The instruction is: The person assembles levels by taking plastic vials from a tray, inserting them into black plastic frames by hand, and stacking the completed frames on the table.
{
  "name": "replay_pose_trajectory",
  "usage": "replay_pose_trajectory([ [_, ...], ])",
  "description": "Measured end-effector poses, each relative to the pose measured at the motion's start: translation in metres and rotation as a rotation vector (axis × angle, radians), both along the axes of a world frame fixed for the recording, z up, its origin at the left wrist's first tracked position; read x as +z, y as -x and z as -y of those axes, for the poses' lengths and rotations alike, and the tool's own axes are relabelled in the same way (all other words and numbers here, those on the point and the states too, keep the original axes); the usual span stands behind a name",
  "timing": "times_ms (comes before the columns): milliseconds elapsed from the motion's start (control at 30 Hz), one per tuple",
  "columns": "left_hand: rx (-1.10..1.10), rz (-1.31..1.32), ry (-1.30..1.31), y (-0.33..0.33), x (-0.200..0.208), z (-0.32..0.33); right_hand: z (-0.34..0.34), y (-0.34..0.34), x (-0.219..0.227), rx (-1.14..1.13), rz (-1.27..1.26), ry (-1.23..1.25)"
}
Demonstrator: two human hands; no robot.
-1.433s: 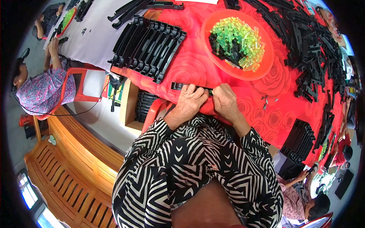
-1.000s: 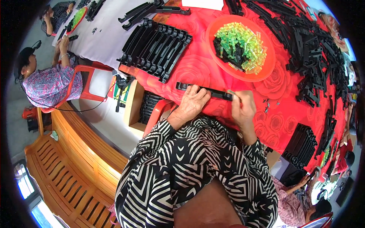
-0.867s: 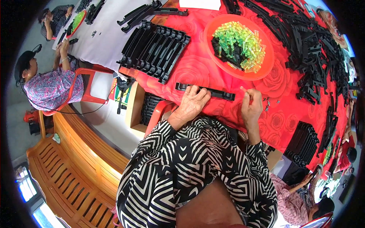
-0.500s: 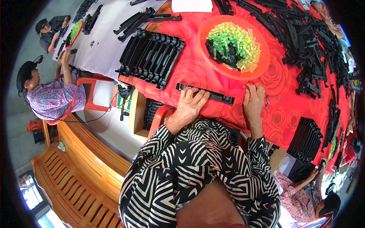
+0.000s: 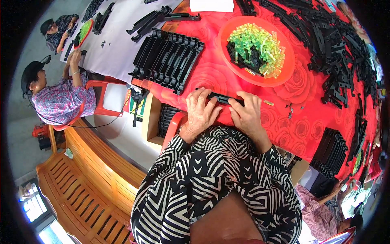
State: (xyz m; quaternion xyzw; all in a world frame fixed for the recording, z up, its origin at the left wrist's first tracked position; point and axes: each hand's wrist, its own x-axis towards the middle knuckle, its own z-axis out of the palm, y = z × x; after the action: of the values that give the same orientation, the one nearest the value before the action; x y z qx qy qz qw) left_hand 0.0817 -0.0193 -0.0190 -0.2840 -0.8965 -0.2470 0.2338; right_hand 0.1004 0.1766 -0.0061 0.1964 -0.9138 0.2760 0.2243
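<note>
A long black plastic part (image 5: 222, 98) lies crosswise on the red cloth in front of me, its ends partly covered by my hands. My left hand (image 5: 200, 110) grips its left portion, fingers bent over it and thumb at the near side. At the other end my right hand (image 5: 248, 113) has its fingers curled round the part, thumb near the middle. Whether something small sits under the right fingers is hidden. Just right of that hand lies one small yellow-green tube (image 5: 268, 102). Farther off stands a red bowl (image 5: 287, 77) with many clear yellow-green tubes (image 5: 260, 46) and small black pieces (image 5: 252, 59).
A row of similar black parts (image 5: 168, 61) is lined up at the left. A big heap of them (image 5: 333, 49) covers the right side, with a neat stack (image 5: 329, 150) nearer. Tiny dark bits (image 5: 289, 110) lie right of me. A co-worker (image 5: 57, 91) sits at the left table.
My right hand has moved left onto the black part, and a small tube now shows to its right. My left hand stays on the part. The view has shifted slightly.
</note>
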Motion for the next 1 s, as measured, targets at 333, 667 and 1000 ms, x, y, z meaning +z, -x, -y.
replay_pose_trajectory([
  [333,-0.018,0.087,0.041,0.008,-0.009,-0.003,0.005,0.008,-0.009,0.111,0.121,-0.144],
  [667,-0.019,0.062,0.061,0.011,-0.018,-0.003,-0.001,-0.002,0.009,0.058,0.09,-0.061],
  [1000,-0.163,0.142,0.107,0.019,0.02,-0.002,-0.079,-0.028,-0.008,-0.352,0.136,-0.199],
])
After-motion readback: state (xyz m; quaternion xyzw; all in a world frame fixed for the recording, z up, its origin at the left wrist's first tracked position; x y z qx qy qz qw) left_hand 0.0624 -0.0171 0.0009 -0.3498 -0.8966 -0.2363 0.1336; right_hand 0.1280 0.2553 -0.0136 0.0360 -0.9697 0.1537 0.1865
